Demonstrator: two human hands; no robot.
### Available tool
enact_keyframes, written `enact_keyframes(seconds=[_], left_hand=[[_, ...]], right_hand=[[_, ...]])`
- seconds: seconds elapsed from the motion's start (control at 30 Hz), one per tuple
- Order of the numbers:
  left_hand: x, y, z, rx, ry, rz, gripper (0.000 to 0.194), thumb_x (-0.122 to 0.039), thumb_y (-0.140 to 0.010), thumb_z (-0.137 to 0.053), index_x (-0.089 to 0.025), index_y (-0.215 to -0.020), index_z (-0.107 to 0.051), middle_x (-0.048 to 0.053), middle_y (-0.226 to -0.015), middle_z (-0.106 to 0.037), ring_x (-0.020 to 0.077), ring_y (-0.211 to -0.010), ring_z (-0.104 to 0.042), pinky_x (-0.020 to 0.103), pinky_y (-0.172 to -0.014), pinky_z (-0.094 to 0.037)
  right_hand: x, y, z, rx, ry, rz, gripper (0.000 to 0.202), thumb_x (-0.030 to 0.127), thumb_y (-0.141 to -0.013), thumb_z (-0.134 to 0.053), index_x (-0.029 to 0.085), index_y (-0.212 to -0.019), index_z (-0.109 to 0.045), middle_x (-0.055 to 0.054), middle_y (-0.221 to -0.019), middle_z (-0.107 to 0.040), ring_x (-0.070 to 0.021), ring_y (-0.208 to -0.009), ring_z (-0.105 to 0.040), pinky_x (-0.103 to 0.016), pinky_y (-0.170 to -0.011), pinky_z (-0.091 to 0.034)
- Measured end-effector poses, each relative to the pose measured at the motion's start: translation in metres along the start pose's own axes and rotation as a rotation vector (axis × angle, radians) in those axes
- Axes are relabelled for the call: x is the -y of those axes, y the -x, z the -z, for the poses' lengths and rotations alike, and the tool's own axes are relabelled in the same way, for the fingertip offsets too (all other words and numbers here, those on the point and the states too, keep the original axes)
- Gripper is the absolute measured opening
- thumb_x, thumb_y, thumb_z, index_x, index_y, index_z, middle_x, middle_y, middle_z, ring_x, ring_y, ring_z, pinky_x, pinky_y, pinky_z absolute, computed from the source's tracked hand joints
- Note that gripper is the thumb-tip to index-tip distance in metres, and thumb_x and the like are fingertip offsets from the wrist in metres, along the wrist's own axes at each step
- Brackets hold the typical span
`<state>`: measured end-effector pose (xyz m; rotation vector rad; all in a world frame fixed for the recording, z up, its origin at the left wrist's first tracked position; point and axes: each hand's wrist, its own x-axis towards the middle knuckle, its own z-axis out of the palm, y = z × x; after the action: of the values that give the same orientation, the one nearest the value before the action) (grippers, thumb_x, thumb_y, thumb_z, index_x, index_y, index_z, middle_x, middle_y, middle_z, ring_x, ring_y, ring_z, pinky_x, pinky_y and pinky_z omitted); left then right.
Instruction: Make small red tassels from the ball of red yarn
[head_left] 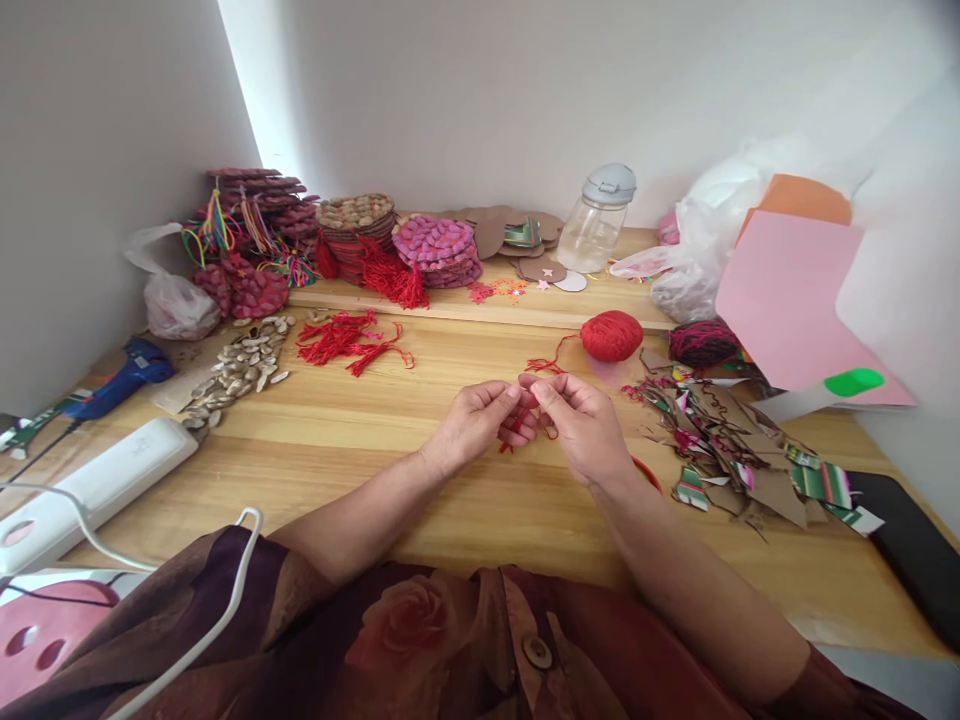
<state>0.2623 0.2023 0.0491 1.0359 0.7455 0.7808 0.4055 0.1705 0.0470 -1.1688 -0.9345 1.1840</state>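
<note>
My left hand (484, 420) and my right hand (576, 415) meet over the middle of the table, thumbs and fingers pinched. Between them is red yarn (507, 447), partly hidden by the fingers, with loose ends hanging below. Just behind my right hand lies a red yarn ball (611, 336), its strand trailing left toward my fingertips. A pile of red tassels (339, 340) rests on the table beyond my left hand. Part of a red ring-shaped item (646, 474) shows beside my right wrist.
Stacked decorated discs (435, 250) and a glass jar (592, 228) stand on the rear ledge. Shells (244, 370), a blue glue gun (124, 382) and a white power strip (97, 495) lie left. Cardboard scraps (750, 450), a pink sheet (795, 295) and a black phone (911, 550) are right.
</note>
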Motion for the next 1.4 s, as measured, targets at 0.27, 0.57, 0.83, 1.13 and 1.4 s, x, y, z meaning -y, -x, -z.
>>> enact_keyframes(seconds=[0.27, 0.57, 0.83, 1.13, 1.4], left_hand=[[0.001, 0.004, -0.001, -0.061, -0.019, 0.029, 0.039, -0.039, -0.064, -0.082, -0.009, -0.084, -0.067, 0.006, -0.068, -0.071, 0.0132, -0.059, -0.066, 0.024, -0.057, -0.054], [0.003, 0.012, 0.01, -0.204, 0.119, 0.062, 0.031, -0.03, -0.066, -0.082, -0.009, -0.082, -0.067, 0.006, -0.071, -0.071, 0.0115, -0.058, -0.065, 0.022, -0.056, -0.054], [0.011, 0.01, 0.016, -0.129, 0.062, 0.076, 0.031, -0.034, -0.068, -0.081, -0.01, -0.083, -0.069, 0.006, -0.072, -0.071, 0.0131, -0.059, -0.066, 0.024, -0.056, -0.056], [0.011, 0.011, 0.015, -0.116, 0.094, 0.089, 0.032, -0.04, -0.072, -0.076, -0.011, -0.082, -0.067, 0.006, -0.074, -0.071, 0.0133, -0.059, -0.066, 0.023, -0.054, -0.054], [0.011, 0.014, 0.01, -0.145, 0.091, 0.09, 0.031, -0.037, -0.069, -0.079, -0.012, -0.079, -0.065, 0.006, -0.07, -0.071, 0.013, -0.058, -0.066, 0.023, -0.055, -0.053]], right_hand=[[0.001, -0.001, 0.0, -0.021, -0.006, -0.025, 0.024, 0.039, -0.078, -0.072, 0.018, -0.072, -0.063, -0.005, -0.095, -0.073, -0.0102, -0.066, -0.058, -0.022, -0.052, -0.04], [0.004, 0.001, 0.0, 0.048, -0.017, -0.119, 0.031, 0.046, -0.08, -0.069, 0.021, -0.097, -0.073, -0.008, -0.107, -0.07, -0.0159, -0.078, -0.067, -0.022, -0.053, -0.043], [-0.007, 0.002, -0.006, 0.053, 0.011, -0.125, 0.02, 0.035, -0.071, -0.078, 0.02, -0.083, -0.074, -0.002, -0.08, -0.07, -0.0108, -0.065, -0.057, -0.022, -0.052, -0.04], [-0.009, 0.003, -0.014, -0.04, -0.199, -0.205, 0.021, 0.031, -0.063, -0.083, 0.019, -0.07, -0.067, 0.0, -0.069, -0.065, -0.0116, -0.061, -0.057, -0.022, -0.05, -0.036], [-0.011, 0.003, -0.017, -0.093, -0.257, -0.229, 0.024, 0.03, -0.057, -0.084, 0.02, -0.065, -0.065, 0.002, -0.07, -0.065, -0.0114, -0.06, -0.054, -0.024, -0.049, -0.036]])
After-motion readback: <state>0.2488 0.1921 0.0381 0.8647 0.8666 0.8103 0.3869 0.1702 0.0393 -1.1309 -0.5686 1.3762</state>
